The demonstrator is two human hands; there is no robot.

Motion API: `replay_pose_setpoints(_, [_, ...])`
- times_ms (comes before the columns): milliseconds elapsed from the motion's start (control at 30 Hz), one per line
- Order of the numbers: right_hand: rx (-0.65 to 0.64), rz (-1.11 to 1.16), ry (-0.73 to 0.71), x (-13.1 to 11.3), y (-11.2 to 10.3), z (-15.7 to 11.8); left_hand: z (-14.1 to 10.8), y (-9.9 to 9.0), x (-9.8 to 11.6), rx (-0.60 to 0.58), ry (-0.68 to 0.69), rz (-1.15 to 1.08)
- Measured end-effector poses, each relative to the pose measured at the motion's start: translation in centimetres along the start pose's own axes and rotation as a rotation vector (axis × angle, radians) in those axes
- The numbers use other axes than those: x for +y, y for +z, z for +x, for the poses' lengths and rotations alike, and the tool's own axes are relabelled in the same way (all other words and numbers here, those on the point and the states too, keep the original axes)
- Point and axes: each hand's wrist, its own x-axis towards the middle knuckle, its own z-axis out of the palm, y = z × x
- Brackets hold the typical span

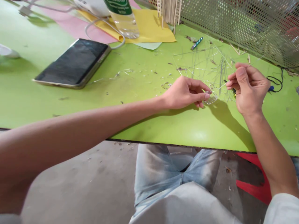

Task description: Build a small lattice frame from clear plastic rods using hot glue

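Over the green table [149, 124], my left hand [187, 93] pinches a small, clear or wire-like piece [211, 98] between thumb and fingers. To its right, my right hand [249, 85] is closed on a thin wire [223, 85], raised a little above the table. The wire's lower end points at the small piece; whether they touch is too fine to tell. Many thin wires [195, 63] lie scattered behind my hands. A dark tool with a yellow part [234, 93] is partly hidden by my right hand.
A tablet-like device [74, 62] lies at the left. Behind are a bottle [126, 21], yellow paper [151, 26], a white cable [87, 29] and a bundle of sticks [170, 12]. A teal cutter [196, 43] lies near the perforated metal panel [233, 25]. A red stool [257, 186] stands below.
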Motion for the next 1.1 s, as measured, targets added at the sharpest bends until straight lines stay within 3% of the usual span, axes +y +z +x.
replay_pose_setpoints(433, [0.013,-0.049,-0.044,-0.1,0.9,-0.8,0.0,0.1,0.4,-0.009,-0.022,-0.034])
replay_pose_setpoints(667, [-0.019,-0.072,0.011,-0.3,1.5,-1.3,0.0,0.0,0.2,-0.005,-0.021,-0.009])
replay_pose_setpoints(933, [0.031,-0.094,-0.018,-0.1,0.9,-0.9,0.0,-0.1,0.2,-0.007,-0.029,0.003])
replay_pose_setpoints(1100, [-0.015,-0.023,0.011,0.2,0.8,-0.8,-0.1,0.1,0.3,-0.007,-0.027,-0.008])
